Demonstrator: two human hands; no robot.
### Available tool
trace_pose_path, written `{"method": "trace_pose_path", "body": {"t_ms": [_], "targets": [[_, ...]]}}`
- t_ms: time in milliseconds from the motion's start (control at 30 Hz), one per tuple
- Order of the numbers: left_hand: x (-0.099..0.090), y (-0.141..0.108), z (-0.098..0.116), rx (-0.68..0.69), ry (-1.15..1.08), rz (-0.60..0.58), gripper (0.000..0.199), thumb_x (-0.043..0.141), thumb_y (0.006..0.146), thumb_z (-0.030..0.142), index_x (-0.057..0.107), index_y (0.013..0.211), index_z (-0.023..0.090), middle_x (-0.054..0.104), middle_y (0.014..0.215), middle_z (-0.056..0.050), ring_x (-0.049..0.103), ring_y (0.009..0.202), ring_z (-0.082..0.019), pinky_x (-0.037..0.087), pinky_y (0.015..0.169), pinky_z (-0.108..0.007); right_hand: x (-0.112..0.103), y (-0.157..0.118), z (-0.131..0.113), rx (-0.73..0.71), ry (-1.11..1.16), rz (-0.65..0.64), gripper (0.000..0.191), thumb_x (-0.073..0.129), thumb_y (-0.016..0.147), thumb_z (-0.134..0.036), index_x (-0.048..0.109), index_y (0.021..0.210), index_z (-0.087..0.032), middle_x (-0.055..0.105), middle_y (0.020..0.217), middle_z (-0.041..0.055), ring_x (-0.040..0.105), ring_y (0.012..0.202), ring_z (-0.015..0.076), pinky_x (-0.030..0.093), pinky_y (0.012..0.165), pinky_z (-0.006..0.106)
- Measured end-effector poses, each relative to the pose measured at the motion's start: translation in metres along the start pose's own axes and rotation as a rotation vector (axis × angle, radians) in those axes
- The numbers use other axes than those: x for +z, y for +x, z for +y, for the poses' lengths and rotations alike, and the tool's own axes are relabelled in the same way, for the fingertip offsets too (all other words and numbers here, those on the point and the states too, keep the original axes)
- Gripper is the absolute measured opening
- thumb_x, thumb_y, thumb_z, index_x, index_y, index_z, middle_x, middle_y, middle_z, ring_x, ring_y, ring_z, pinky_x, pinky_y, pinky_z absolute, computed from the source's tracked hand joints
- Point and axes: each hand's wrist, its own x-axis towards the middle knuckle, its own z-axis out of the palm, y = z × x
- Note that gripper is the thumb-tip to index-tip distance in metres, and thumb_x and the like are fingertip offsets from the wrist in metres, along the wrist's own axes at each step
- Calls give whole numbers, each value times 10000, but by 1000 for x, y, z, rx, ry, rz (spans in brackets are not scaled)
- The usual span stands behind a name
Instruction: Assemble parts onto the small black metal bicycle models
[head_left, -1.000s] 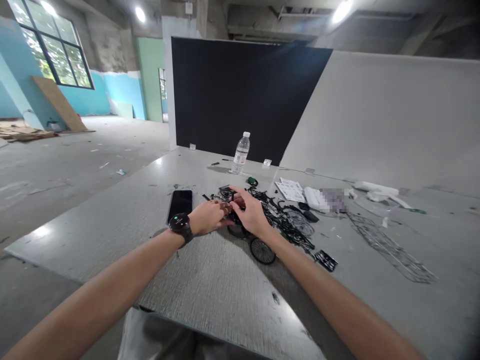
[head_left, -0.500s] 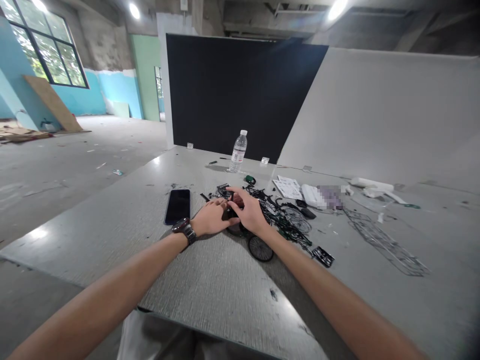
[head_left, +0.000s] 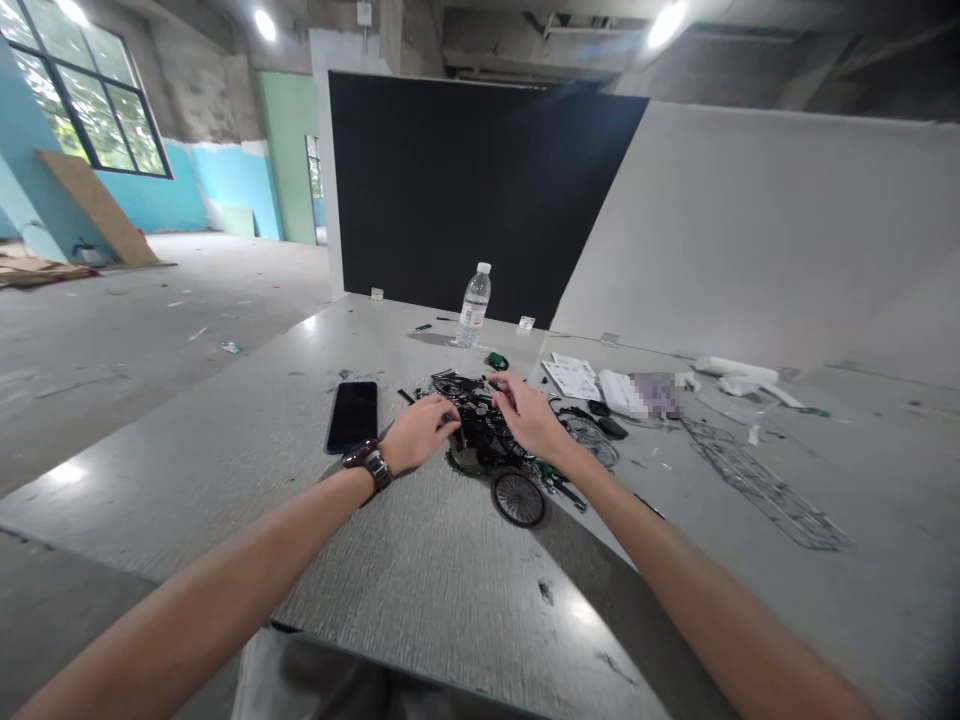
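Nearest the viewer, both forearms stretch forward over the grey textured bench (head_left: pixel 420 570), the left one wearing a dark wristwatch (head_left: pixel 367 463). A spoked black wheel (head_left: pixel 517 498) lies flat on the bench just short of the hands, touching the near edge of a black model assembly (head_left: pixel 484 435) of small dark parts, which sits between the two hands. The left hand (head_left: pixel 416 435) lies palm down at the assembly's left edge, its fingers loosely curled against the parts; whether they pinch anything cannot be told. The right hand (head_left: pixel 529 412) arches over the assembly's far right side with fingers bent and tips down on the parts, and its grip is likewise hidden. The assembly's long axis seems to run from the wheel, near right, toward the far left, so the left hand meets its side and the right hand its far end; both are equally close. A dark phone (head_left: pixel 352 415) lies flat left of the left hand. Further right lie black wire frames (head_left: pixel 757 485), a printed sheet (head_left: pixel 574 377) and white packets. Beyond stands a clear water bottle (head_left: pixel 472 305), then a black panel (head_left: pixel 465 190) and a pale partition; at far left, a bare concrete hall with turquoise walls and a window.
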Motion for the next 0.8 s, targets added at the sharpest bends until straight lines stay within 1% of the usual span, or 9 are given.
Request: {"method": "trace_pose_path", "body": {"t_ms": [100, 167, 267, 333, 467, 600, 700, 800], "targets": [[-1, 1, 1, 5, 19, 12, 201, 526, 1001, 336, 672, 944, 209, 708, 1029, -74, 640, 1031, -256, 493, 963, -404, -3, -11, -1, 7, -110, -102, 227, 520, 999, -349, 685, 1046, -201, 735, 864, 88, 661, 718, 228, 488, 647, 340], [-2, 1, 4, 16, 33, 15, 208, 521, 1005, 337, 672, 946, 208, 715, 1022, -71, 646, 1010, -253, 493, 949, -399, -2, -16, -2, 16, -146, -150, 217, 617, 957, -390, 702, 1024, -203, 753, 898, 91, 682, 766, 241, 491, 670, 342], [-3, 0, 8, 25, 59, 22, 205, 510, 1013, 329, 668, 961, 210, 729, 999, -60, 654, 973, -248, 490, 924, -389, 1, -20, 0, 36, -137, -157, 213, 699, 907, -361, 713, 1058, -210, 772, 970, 84, 702, 834, 247, 502, 716, 342], [-4, 0, 10, 6, 88, 13, 206, 505, 1015, 335, 672, 978, 220, 735, 979, -53, 657, 961, -252, 489, 901, -385, 3, -19, 0, 32, -129, -152, 157, 701, 904, -319, 721, 1022, -217, 777, 982, 73, 704, 845, 244, 502, 727, 340], [-4, 0, 11, -24, 117, -4, 213, 505, 1013, 344, 689, 993, 240, 744, 950, -45, 666, 938, -251, 488, 863, -366, 6, -18, -2, 1, -182, -149, 62, 670, 920, -261, 716, 913, -220, 776, 935, 54, 702, 860, 250, 487, 755, 346], [-6, 1, 10, -33, 68, 4, 206, 534, 999, 347, 709, 967, 244, 764, 960, -25, 681, 931, -238, 483, 861, -347, 5, -17, -5, -12, -199, -164, 64, 657, 925, -239, 712, 899, -217, 773, 929, 49, 698, 866, 247, 473, 765, 340], [-7, 1, 12, -85, 36, 6, 203, 553, 987, 340, 727, 949, 242, 778, 973, -16, 695, 914, -223, 484, 844, -327, 4, -16, -7, 0, -212, -193, 60, 658, 922, -237, 709, 904, -211, 770, 935, 47, 692, 866, 240, 465, 769, 329], [-10, 1, 15, -106, 94, 6, 211, 558, 984, 338, 745, 950, 244, 786, 974, -19, 704, 901, -224, 478, 811, -317, 2, -14, -11, 20, -251, -232, 84, 637, 934, -248, 706, 913, -205, 765, 939, 51, 685, 863, 232, 456, 750, 313]]}}
